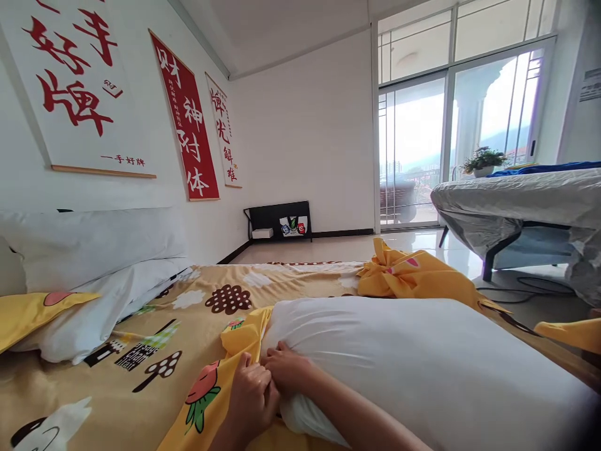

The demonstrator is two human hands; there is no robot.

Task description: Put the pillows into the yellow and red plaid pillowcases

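Observation:
A plump white pillow lies across the bed in front of me. Its left end meets a yellow pillowcase printed with a pink fruit and green leaves. My left hand is closed in a fist on the pillowcase's edge, beside the pillow's end. Touching it, my right hand reaches across the front of the pillow with its fingers curled on the pillow's left end. The fingertips of both hands are partly hidden in the cloth.
The bed has a patterned tan sheet. Bunched yellow cloth lies beyond the pillow, and more white pillows lie at the left. A covered table bears a potted plant. Cables lie on the floor.

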